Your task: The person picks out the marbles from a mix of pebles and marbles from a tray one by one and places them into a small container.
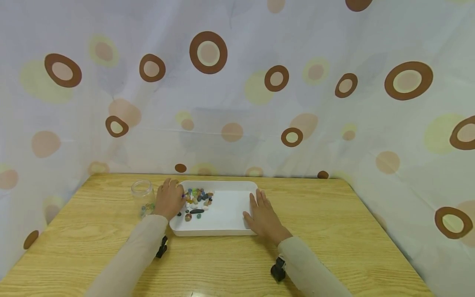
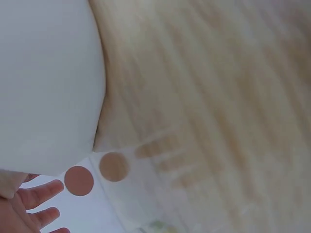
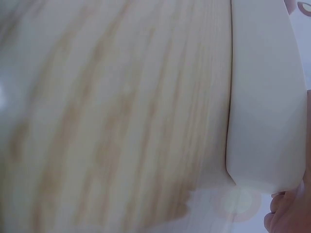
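A white rectangular tray [image 1: 226, 232] lies on the table, with several small coloured stones [image 1: 200, 198] grouped in its left half and a long dark stone [image 1: 197, 211] among them. My left hand [image 1: 170, 200] is over the tray's left rim, its fingers near the stones; its thumb is hidden in the head view. Spread fingers [image 2: 41, 194] of that hand show in the left wrist view. Opposite it, my right hand [image 1: 264, 214] rests across the right rim with straight fingers. In the right wrist view, only part of the right hand [image 3: 286, 213] shows past the tray.
A clear jar [image 1: 142, 187] stands left of the tray, with several greenish and yellowish pieces at its bottom. Behind the wooden table [image 1: 315, 214] hangs a white sheet [image 1: 237, 103] with brown and yellow circles. Dark wrist devices [image 1: 278, 269] sit under both sleeves.
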The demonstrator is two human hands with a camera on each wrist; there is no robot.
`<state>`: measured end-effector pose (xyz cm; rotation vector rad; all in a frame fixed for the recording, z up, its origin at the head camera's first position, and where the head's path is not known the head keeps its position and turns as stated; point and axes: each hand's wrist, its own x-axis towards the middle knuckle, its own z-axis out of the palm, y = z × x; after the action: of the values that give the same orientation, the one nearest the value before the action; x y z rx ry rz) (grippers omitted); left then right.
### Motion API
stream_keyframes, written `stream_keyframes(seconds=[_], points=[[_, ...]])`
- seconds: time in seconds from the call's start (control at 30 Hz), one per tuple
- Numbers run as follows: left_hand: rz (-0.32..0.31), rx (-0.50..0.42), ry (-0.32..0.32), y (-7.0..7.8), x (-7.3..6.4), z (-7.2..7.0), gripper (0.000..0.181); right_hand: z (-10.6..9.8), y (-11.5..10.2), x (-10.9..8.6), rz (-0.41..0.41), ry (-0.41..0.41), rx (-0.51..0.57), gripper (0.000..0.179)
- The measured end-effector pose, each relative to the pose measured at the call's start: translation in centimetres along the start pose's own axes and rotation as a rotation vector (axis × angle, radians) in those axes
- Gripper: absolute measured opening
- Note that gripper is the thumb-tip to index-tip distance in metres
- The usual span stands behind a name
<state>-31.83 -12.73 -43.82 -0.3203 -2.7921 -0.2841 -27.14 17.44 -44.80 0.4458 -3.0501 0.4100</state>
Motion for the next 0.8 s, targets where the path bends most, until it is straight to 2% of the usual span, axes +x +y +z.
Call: stream_keyframes(seconds=[0.23, 0.37, 0.5, 0.8], points=[[0.062, 0.004, 0.09, 0.1, -0.3, -1.5, 0.015, 0.0, 0.0, 0.0, -0.009, -0.003, 0.003, 0.068], [0.118, 0.03, 0.124, 0.2, -0.6, -3.1, 0.015, 0.0, 0.0, 0.0, -0.013, 0.001, -0.004, 0.068], [0.147, 0.03, 0.164, 0.0, -1.0, -5.1, 0.015, 0.0, -0.1, 0.0, -0.015, 0.01, -0.005, 0.067], [0.178, -0.01, 0.31, -2.3, -2.5, -9.1, 0.013, -0.3, -0.2, 0.0, -0.004, -0.011, -0.003, 0.069]])
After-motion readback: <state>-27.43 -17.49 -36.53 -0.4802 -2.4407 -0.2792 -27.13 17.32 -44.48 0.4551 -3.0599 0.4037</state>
